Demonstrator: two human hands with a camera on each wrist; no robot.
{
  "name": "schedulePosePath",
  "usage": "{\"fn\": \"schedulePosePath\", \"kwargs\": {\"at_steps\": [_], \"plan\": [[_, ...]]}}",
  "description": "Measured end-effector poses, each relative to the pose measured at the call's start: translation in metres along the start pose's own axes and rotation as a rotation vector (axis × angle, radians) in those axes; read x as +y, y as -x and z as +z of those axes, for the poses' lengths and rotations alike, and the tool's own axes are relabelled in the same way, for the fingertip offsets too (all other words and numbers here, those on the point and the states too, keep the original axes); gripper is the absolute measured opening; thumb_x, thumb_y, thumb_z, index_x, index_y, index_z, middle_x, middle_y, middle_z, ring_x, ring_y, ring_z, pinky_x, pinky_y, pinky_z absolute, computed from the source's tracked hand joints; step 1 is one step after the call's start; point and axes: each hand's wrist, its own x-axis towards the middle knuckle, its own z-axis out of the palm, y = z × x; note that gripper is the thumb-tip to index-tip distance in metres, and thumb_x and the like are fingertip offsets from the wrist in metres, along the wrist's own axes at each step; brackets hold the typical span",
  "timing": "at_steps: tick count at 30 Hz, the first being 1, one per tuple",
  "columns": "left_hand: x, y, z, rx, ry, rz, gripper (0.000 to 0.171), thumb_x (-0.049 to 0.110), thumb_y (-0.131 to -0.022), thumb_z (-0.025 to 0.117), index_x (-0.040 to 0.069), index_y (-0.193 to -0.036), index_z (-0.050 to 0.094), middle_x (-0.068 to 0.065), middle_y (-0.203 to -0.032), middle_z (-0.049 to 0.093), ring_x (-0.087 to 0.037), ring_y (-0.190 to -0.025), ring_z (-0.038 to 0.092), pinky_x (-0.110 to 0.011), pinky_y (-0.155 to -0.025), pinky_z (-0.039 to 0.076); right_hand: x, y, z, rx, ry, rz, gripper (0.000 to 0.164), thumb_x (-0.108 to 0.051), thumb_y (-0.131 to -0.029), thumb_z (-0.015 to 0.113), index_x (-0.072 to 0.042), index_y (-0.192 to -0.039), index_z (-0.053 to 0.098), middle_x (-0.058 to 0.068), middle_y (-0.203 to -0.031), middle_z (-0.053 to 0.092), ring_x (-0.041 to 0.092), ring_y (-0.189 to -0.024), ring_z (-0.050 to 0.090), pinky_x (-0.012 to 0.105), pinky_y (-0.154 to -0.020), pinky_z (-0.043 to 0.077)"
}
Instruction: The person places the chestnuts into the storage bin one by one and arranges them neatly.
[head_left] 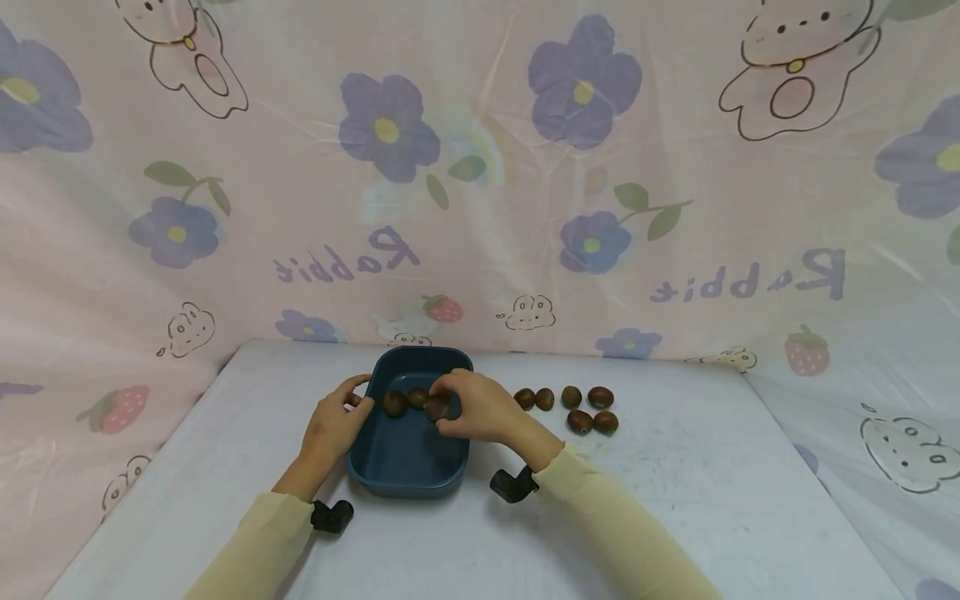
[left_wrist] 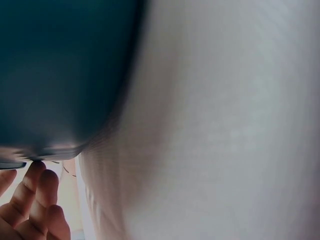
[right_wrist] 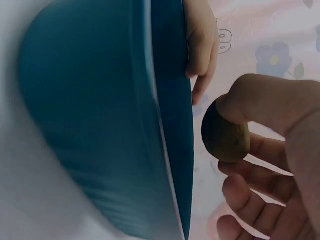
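A dark blue rectangular container (head_left: 408, 454) stands on the table, two brown chestnuts (head_left: 394, 403) inside it. At its left side is my left hand (head_left: 333, 425), thumb and fingertips right at the rim. The left wrist view shows fingertips (left_wrist: 37, 167) against the outer wall. My right hand (head_left: 480, 407) reaches over the right rim and pinches another chestnut (right_wrist: 226, 135) between thumb and fingers. In the right wrist view this chestnut appears above the rim level, beside the container.
Several more chestnuts (head_left: 580, 422) lie on the white table (head_left: 697, 483) to the right of the container. Behind the table hangs a pink curtain (head_left: 480, 208) printed with flowers and rabbits. Black wrist mounts (head_left: 513, 484) sit below both hands.
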Motion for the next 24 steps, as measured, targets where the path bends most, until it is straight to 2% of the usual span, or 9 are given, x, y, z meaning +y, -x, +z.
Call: {"fn": "schedulePosePath", "kwargs": {"at_steps": [8, 16, 24], "plan": [[0.000, 0.001, 0.000, 0.003, -0.005, -0.003, 0.045, 0.031, -0.093, 0.051, 0.025, -0.138, 0.051, -0.006, -0.098, 0.065, -0.018, -0.075, 0.056, -0.029, -0.064, 0.042, -0.013, -0.009, 0.014, 0.006, -0.027, 0.000, 0.038, -0.028, -0.077, 0.073, -0.019, -0.113, 0.067, -0.005, -0.104, 0.063, 0.011, -0.086, 0.058, 0.020, -0.072, 0.048], [0.001, 0.002, 0.000, 0.002, -0.003, -0.002, 0.045, 0.032, -0.094, 0.051, 0.025, -0.138, 0.050, -0.006, -0.098, 0.066, -0.017, -0.075, 0.057, -0.029, -0.064, 0.042, -0.017, -0.016, 0.037, -0.001, -0.018, 0.040, 0.037, -0.032, -0.078, 0.075, -0.020, -0.112, 0.067, -0.006, -0.105, 0.065, 0.006, -0.092, 0.059, 0.022, -0.080, 0.050], [0.002, 0.001, -0.001, 0.006, 0.000, -0.001, 0.043, 0.030, -0.094, 0.052, 0.024, -0.137, 0.051, -0.006, -0.096, 0.065, -0.017, -0.073, 0.056, -0.029, -0.063, 0.042, -0.019, -0.024, 0.052, 0.011, -0.066, 0.084, 0.035, -0.031, -0.077, 0.076, -0.019, -0.109, 0.067, -0.006, -0.102, 0.065, 0.005, -0.086, 0.056, 0.019, -0.073, 0.047]]}}
